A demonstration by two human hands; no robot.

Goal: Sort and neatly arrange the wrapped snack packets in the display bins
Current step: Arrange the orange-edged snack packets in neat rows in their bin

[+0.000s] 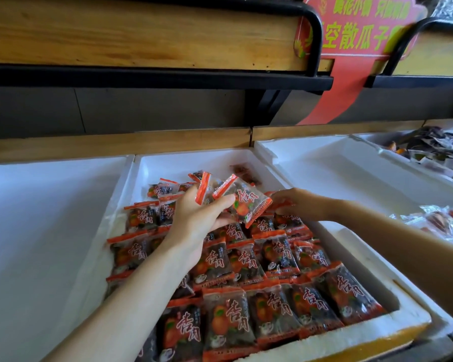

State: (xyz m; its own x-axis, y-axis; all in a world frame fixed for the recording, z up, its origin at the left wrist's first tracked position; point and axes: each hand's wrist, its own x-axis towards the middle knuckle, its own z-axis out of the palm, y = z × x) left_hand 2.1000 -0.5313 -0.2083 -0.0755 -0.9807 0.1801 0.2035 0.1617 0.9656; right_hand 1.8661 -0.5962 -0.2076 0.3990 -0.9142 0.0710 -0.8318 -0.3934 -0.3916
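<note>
A white foam bin (293, 344) in the middle holds several rows of orange-edged clear snack packets (249, 259) laid flat with red writing up. My left hand (196, 218) is raised over the bin's middle and grips a small bunch of the same packets (242, 198), fanned out above my fingers. My right hand (296, 203) reaches in from the right and pinches the edge of a packet lying at the far right of the rows. A few loose packets (162, 190) lie scattered at the bin's back, where white floor shows.
A white foam bin (37, 205) stands to the left and another (351, 168) to the right. Further right, bins hold other wrapped snacks (439, 150). A wooden shelf with a black frame (168, 77) hangs above, with a red sign (361, 27).
</note>
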